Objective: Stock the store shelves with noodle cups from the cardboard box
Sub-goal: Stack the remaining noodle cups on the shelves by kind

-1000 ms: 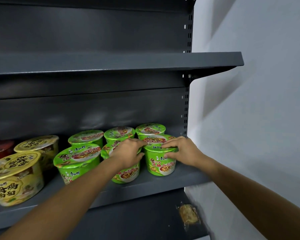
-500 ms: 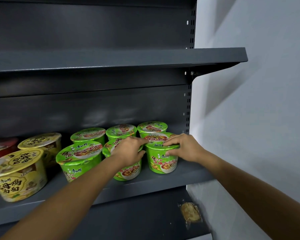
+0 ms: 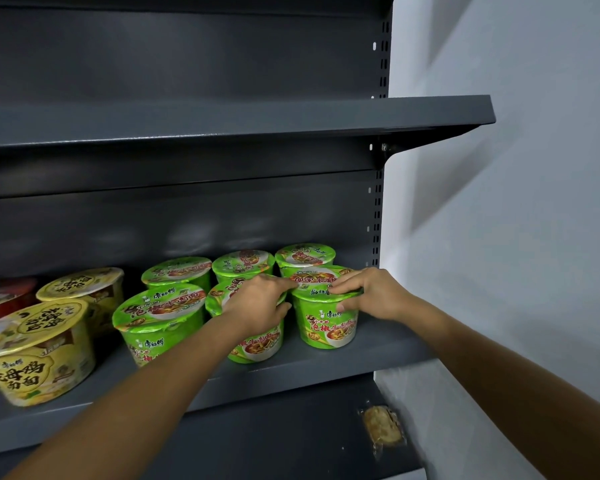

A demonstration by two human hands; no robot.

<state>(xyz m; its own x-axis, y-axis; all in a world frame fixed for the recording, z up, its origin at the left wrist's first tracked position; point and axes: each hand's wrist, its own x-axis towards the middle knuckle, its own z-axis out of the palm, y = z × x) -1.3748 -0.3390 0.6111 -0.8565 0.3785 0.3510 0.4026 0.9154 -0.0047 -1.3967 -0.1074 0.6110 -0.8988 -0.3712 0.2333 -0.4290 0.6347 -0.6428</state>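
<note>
Several green noodle cups stand in two rows on the dark grey shelf (image 3: pixel 378 355). My right hand (image 3: pixel 371 296) grips the right rim of the front right green cup (image 3: pixel 326 323), fingers on its lid and thumb on its side. My left hand (image 3: pixel 257 306) lies over the front middle green cup (image 3: pixel 257 348) and pinches the left rim of that same front right cup. Another green cup (image 3: pixel 156 323) stands at the front left, and three more stand behind, among them the back right one (image 3: pixel 305 254). The cardboard box is out of view.
Two yellow noodle cups (image 3: pixel 35 355) and a red one (image 3: pixel 4 296) stand at the left of the shelf. A bare upper shelf (image 3: pixel 236 119) hangs overhead. A white wall (image 3: pixel 516 237) closes the right side. A small wrapped item (image 3: pixel 381 426) lies on the shelf below.
Both hands stay on the front right green cup. Only the view has shifted slightly; the cups have not visibly moved.
</note>
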